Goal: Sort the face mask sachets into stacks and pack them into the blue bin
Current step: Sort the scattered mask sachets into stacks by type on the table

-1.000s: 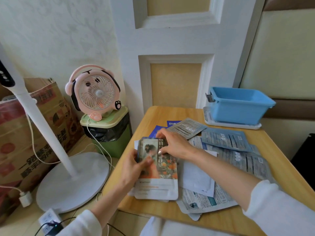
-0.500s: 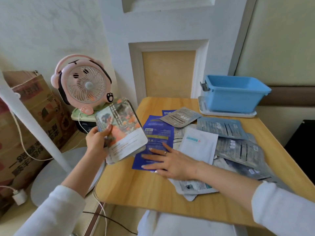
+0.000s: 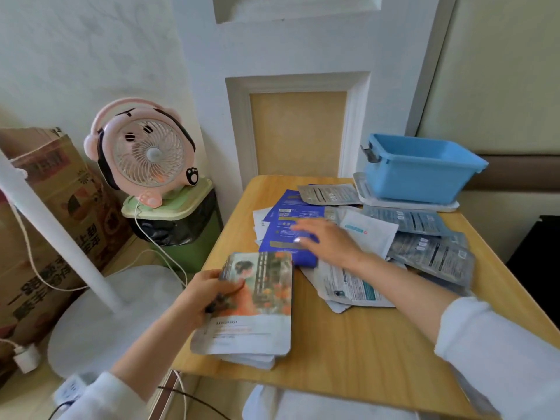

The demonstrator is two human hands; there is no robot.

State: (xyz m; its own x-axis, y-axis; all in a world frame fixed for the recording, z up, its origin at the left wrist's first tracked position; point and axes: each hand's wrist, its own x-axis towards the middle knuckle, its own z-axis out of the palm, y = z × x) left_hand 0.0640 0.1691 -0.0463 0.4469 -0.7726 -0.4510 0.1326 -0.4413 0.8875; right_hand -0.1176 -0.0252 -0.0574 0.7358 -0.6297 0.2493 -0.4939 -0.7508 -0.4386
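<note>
Once aloft, sachet stack (image 3: 260,322) now on table (image 3: 348,356)

I read the bin (image 3: 421,174) as plain light blue, seated on a white tray (image 3: 403,205). The illustrated sachet (image 3: 257,298) carries a dark-haired figure among orange fruit, above a white lower band with fine print. The blue sachet (image 3: 283,237) is deep blue with gold and white blocks. The grey sachets (image 3: 430,256) show rows of white text. The table (image 3: 348,344) is pale yellow wood grain. The fan (image 3: 145,153) is pink with a black band and a paw print.
</note>
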